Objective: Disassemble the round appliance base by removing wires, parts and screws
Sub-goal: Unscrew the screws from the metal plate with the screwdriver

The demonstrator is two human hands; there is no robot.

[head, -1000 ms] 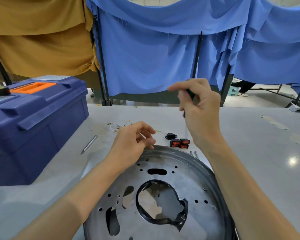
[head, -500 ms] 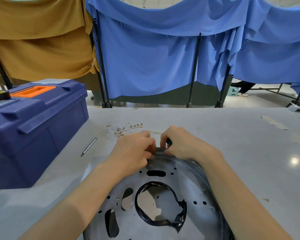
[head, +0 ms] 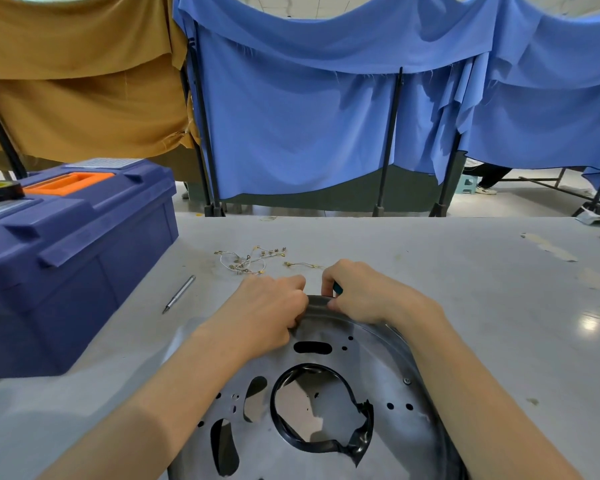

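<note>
Down from the air has come the right hand (head: 364,296). A second ago it was raised above the base's far rim. Half a second ago it had already dropped to the rim next to the left hand (head: 267,313), and little has shifted since. With both hands there, the small black and red parts that lay just beyond the rim are now hidden behind them.

The base (head: 378,368) lies flat on the bench (head: 499,306), reaching from under the hands back toward the person. The hands sit close together at its far edge, knuckles nearly touching. The left hand's fingers are curled on the rim and seem to pinch it. The right hand is closed round a tool (head: 337,289) of which only a teal tip shows (what kind, I cannot tell).

I judge the job well along: a loose tangle of wires (head: 250,261) lies just beyond the hands, off the base, and most holes in the plate are bare. Some work is left, as far as shows. One screw (head: 407,381) sits beside the right forearm, and a torn black ring (head: 326,448) lines the centre hole, nearer the person than the hands. Whatever the hands work on at the rim is hidden. A slim metal bit (head: 179,294) lies left of the left hand, beside the toolbox (head: 66,254).
</note>
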